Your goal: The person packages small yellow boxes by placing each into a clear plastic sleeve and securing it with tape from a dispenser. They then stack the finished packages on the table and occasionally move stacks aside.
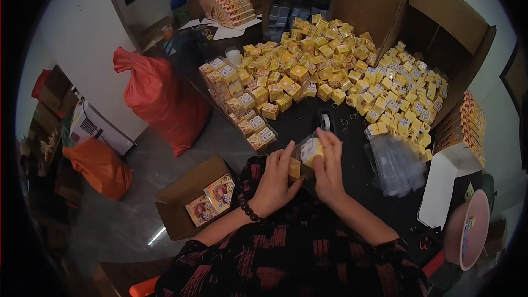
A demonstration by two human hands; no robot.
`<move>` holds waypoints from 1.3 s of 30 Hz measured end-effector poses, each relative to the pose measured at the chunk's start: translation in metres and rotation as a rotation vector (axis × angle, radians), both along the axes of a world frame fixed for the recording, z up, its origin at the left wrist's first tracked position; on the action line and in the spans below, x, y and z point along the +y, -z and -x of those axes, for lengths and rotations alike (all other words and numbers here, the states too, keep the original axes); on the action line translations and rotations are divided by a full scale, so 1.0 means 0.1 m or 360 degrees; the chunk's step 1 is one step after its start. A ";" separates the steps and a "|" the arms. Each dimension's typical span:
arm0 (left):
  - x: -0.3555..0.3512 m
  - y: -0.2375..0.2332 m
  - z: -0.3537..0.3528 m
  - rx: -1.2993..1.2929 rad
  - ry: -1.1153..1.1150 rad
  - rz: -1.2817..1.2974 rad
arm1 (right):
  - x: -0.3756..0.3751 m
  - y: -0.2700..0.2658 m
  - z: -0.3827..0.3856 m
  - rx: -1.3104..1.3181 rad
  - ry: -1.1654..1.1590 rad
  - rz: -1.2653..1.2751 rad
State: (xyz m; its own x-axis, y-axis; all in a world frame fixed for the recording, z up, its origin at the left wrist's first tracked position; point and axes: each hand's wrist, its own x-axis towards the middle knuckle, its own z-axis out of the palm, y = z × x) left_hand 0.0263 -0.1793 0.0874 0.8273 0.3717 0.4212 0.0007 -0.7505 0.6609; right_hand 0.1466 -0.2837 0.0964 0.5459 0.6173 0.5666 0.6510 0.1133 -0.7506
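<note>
Gripping, on the near side of the box heap (324,55): your right hand (328,171) is pinching a white-faced box (311,149); your left hand (273,180) is apparently grasping a partly hidden yellow box (295,169). Light, even pressure is probably sparing both from dents.

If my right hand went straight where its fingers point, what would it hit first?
Probably the dark object, perhaps a tape dispenser, just ahead of your right hand, though depth is unclear from this view.

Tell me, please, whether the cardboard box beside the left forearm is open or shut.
Open: the cardboard box has its top uncovered, and colourful printed packs show inside.
</note>
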 end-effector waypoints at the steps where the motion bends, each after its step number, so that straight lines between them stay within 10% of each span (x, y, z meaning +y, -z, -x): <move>1: 0.01 0.00 0.01 0.0001 -0.0003 -0.0004 | -0.03 -0.02 0.02 -0.0186 -0.0106 0.0181; 17: 0.28 0.04 0.11 0.0055 0.0775 0.1339 | -0.11 -0.39 -0.32 -0.0807 -0.0619 0.0264; 19: 0.26 0.07 0.10 0.0056 0.0770 0.1307 | -0.07 -0.26 -0.27 -0.0001 -0.0521 0.0188; 26: 0.23 0.07 0.11 0.0003 0.0874 0.1601 | -0.12 -0.12 -0.09 -0.0467 -0.0313 0.0008; 28: 0.21 0.13 0.12 -0.0061 0.0947 0.1879 | -0.07 -0.04 0.03 0.0671 -0.0386 -0.0422; 34: 0.26 0.30 0.10 0.0217 0.0711 0.2564 | -0.16 0.11 -0.02 0.0292 -0.0748 -0.0054; 36: 0.30 0.56 0.09 0.0119 0.1408 0.2652 | -0.15 0.09 0.06 0.0253 -0.0783 -0.0078; 39: 0.23 0.63 0.14 -0.0076 0.1565 0.2857 | -0.13 0.17 0.10 0.0238 -0.0800 -0.0154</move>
State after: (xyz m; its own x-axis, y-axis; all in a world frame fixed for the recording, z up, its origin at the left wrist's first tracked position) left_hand 0.0122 -0.1566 0.0246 0.9680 -0.1634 0.1903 0.0500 0.8692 0.4919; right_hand 0.1367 -0.2970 0.0795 0.2754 0.7723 0.5725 0.3854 0.4568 -0.8017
